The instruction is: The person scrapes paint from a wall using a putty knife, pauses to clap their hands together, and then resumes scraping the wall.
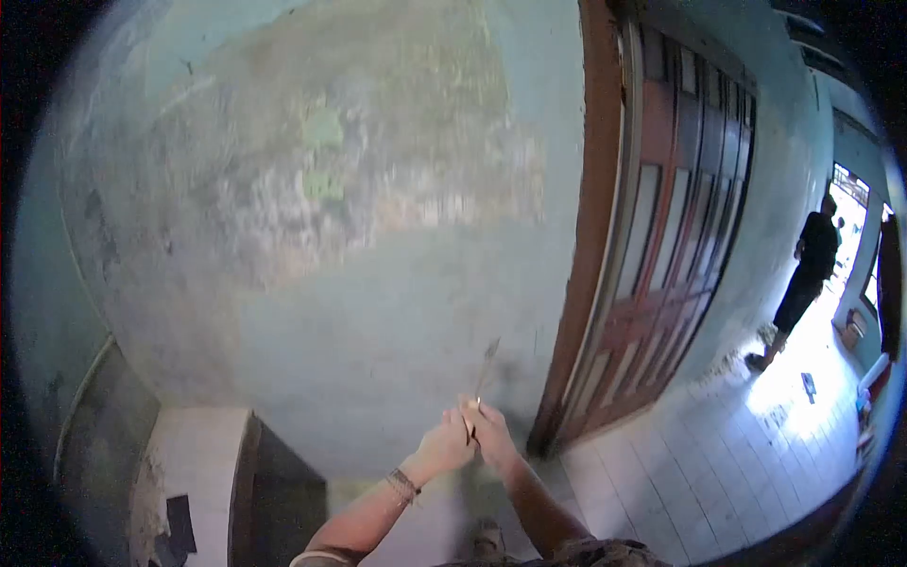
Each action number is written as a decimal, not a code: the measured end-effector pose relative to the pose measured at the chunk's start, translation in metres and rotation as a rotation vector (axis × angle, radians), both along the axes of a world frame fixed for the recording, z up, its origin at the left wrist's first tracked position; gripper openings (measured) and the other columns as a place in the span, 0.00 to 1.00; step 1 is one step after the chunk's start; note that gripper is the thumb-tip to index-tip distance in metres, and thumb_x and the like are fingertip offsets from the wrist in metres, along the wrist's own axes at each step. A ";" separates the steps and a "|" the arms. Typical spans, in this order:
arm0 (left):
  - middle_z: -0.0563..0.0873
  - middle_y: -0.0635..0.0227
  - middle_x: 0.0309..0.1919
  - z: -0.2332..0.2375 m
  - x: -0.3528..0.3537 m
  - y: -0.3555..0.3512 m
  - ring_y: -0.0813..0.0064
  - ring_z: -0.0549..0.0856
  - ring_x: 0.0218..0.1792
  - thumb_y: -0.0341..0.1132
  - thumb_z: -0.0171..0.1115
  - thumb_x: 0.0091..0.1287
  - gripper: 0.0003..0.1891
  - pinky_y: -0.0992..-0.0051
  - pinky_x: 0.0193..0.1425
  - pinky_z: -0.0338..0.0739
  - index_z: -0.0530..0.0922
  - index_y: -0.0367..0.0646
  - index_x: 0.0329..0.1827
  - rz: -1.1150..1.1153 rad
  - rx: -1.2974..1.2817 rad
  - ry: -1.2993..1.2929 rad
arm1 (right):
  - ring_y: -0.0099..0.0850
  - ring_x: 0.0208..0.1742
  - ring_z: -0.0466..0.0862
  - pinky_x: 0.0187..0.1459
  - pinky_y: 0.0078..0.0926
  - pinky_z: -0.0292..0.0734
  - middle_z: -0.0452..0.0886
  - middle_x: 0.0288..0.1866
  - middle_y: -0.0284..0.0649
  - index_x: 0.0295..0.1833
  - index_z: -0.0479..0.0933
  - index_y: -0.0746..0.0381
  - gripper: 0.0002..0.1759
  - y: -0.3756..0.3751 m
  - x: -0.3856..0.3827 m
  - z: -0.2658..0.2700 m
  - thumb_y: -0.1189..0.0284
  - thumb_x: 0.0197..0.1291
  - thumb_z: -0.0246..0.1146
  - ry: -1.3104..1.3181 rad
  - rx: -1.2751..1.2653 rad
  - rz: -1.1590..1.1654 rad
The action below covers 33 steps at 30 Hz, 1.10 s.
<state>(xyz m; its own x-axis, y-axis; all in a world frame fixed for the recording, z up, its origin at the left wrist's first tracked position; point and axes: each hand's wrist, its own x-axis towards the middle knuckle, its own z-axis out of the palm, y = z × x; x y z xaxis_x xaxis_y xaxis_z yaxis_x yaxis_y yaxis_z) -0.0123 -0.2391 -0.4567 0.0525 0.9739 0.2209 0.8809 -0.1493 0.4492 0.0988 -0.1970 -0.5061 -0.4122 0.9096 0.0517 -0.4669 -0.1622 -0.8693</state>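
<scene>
Thin, metallic-looking tool [487, 363] in closed right hand [489, 438]; left hand [447, 443] touching, hold unclear; slack grip could scratch stained blue-green wall [378, 321].

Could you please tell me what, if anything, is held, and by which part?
A slim scraper-like tool, held by its lower end where the left hand and right hand meet; each hand's grip is unclear.

Worn, stained pale blue-green painted wall [378, 312] — beside it, a reddish-brown panelled wooden door [669, 227]. White square-tiled floor [642, 482] below — its far end glaring with daylight from a bright opening [853, 227].
</scene>
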 end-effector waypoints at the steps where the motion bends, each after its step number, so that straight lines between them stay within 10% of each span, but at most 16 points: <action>1: 0.80 0.39 0.41 0.012 -0.013 0.020 0.44 0.83 0.40 0.38 0.57 0.60 0.21 0.52 0.40 0.77 0.69 0.33 0.51 -0.126 -0.076 0.047 | 0.27 0.46 0.82 0.51 0.24 0.77 0.81 0.44 0.39 0.56 0.72 0.68 0.15 0.027 -0.001 0.014 0.70 0.70 0.57 0.009 0.018 0.002; 4: 0.84 0.44 0.35 0.105 -0.028 0.063 0.47 0.84 0.38 0.41 0.60 0.60 0.19 0.53 0.40 0.78 0.74 0.37 0.48 -0.165 -0.280 0.264 | 0.23 0.39 0.81 0.39 0.25 0.78 0.80 0.38 0.34 0.54 0.71 0.64 0.16 0.088 0.018 0.055 0.65 0.68 0.60 -0.201 0.200 -0.122; 9: 0.80 0.55 0.25 0.228 -0.067 0.169 0.53 0.82 0.33 0.42 0.64 0.61 0.15 0.57 0.40 0.75 0.76 0.42 0.44 -0.030 0.643 0.237 | 0.35 0.35 0.83 0.38 0.30 0.78 0.80 0.36 0.49 0.72 0.59 0.66 0.30 0.179 0.056 0.189 0.67 0.69 0.58 -0.651 0.973 -0.799; 16: 0.69 0.55 0.67 0.419 -0.072 0.293 0.53 0.67 0.68 0.50 0.55 0.69 0.26 0.56 0.72 0.57 0.69 0.51 0.67 0.141 1.266 0.824 | 0.55 0.45 0.82 0.46 0.50 0.77 0.83 0.41 0.55 0.60 0.76 0.57 0.21 0.216 0.080 0.370 0.64 0.64 0.56 -0.957 1.274 -1.110; 22: 0.56 0.64 0.77 0.431 -0.074 0.334 0.63 0.51 0.78 0.63 0.40 0.71 0.32 0.54 0.80 0.34 0.55 0.66 0.77 0.296 1.418 0.869 | 0.55 0.47 0.82 0.51 0.49 0.77 0.83 0.44 0.55 0.52 0.81 0.56 0.20 0.236 0.068 0.439 0.64 0.61 0.50 -1.132 1.382 -1.239; 26: 0.56 0.54 0.76 0.431 -0.069 0.316 0.56 0.50 0.78 0.62 0.45 0.68 0.38 0.52 0.79 0.36 0.59 0.48 0.76 0.183 1.319 0.791 | 0.55 0.47 0.82 0.54 0.48 0.77 0.83 0.43 0.56 0.50 0.83 0.57 0.20 0.223 0.062 0.465 0.66 0.57 0.50 -1.278 1.387 -1.150; 33: 0.57 0.53 0.76 0.427 -0.073 0.318 0.56 0.51 0.78 0.59 0.44 0.69 0.36 0.51 0.79 0.36 0.60 0.47 0.75 0.150 1.377 0.764 | 0.54 0.50 0.82 0.58 0.46 0.75 0.82 0.47 0.58 0.51 0.83 0.55 0.21 0.233 0.049 0.471 0.67 0.55 0.50 -1.292 1.390 -1.291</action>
<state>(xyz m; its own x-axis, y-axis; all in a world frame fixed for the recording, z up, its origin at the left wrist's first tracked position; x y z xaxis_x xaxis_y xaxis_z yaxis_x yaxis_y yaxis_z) -0.0849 0.0793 -0.0299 0.4861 0.0643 0.8715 0.8704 0.0537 -0.4894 0.1475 0.0355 -0.0347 -0.1613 0.2876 0.9441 0.9070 0.4202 0.0270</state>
